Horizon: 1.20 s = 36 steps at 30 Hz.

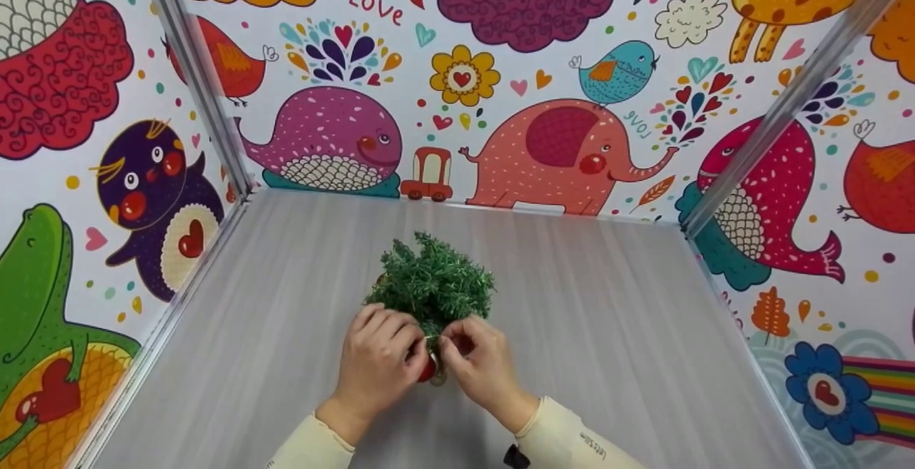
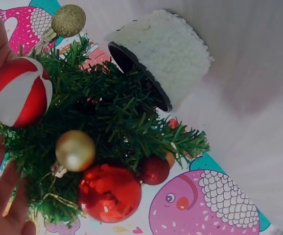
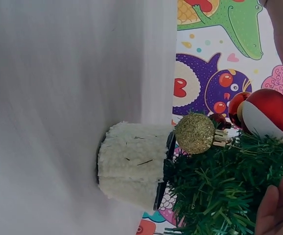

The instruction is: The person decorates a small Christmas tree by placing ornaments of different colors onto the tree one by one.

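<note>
A small green artificial Christmas tree [image 1: 436, 276] stands on the table in front of me. Its white fuzzy pot [image 2: 163, 56] shows in both wrist views. A red-and-white striped bauble [image 3: 269, 112] hangs near the treetop, at the hands. My left hand [image 1: 380, 354] curls at the tree's near left side, thumb and forefinger pinching by the bauble's gold string. From the right, my right hand [image 1: 486, 363] pinches the same spot with thumb and forefinger; the fingertips are partly hidden. A gold glitter bauble [image 3: 194, 133] hangs close by.
Lower on the tree hang a shiny red bauble [image 2: 110, 193], a plain gold bauble [image 2: 75, 150] and a small dark red bauble [image 2: 153, 170]. The grey table [image 1: 300, 254] is bordered by printed cartoon panels [image 1: 457, 133] with metal edge strips.
</note>
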{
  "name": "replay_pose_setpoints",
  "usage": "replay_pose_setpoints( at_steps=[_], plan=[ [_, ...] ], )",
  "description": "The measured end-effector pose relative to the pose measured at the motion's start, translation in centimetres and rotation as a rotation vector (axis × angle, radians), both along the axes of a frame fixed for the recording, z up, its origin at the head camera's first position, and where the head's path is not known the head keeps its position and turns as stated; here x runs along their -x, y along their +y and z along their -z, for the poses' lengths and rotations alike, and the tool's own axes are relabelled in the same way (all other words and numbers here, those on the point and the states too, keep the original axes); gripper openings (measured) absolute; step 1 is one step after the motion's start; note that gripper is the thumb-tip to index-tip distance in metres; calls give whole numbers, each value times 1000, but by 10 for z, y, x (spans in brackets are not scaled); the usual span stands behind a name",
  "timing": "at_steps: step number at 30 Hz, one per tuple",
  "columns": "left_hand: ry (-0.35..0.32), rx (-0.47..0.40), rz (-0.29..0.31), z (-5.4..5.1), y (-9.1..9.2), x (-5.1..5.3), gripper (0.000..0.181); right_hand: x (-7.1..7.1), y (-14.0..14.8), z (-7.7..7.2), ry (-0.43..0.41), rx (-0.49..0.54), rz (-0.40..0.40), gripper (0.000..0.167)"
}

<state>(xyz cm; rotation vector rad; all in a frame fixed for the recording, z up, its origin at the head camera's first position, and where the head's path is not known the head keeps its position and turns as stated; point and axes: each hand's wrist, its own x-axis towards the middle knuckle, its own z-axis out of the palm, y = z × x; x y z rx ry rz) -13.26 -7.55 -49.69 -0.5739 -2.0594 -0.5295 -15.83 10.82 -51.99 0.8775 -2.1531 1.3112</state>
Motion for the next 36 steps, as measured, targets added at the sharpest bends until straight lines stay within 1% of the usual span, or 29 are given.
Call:
replay_pose_setpoints(
  at_steps=[4, 11, 16, 18, 24, 27, 32, 36],
  plan=[
    [9, 6, 12, 0, 1, 0, 8, 0, -1, 1, 22, 3, 0, 22],
    [-6, 15, 24, -2, 2, 1, 9, 0, 1, 0, -5, 13, -28, 22],
    [-20, 27, 15, -3, 2, 1, 8, 1, 1, 1, 2, 7, -16, 21],
    [-36, 34, 5, -3, 3, 1, 8, 1, 1, 2, -4, -11, -8, 21],
    [-98, 66, -16, -5, 5, 1, 8, -1, 2, 3, -92, -87, 26, 20],
    [-115, 91, -15, -6, 4, 1, 7, -2, 2, 3, -123, -117, 35, 20],
    [-119, 131, 3, -6, 0, 1, 8, -2, 5, 3, -131, -160, 6, 20],
    [-116, 161, 16, -8, -1, 1, 9, -2, 7, 4, -129, -181, -22, 21]
  ],
)
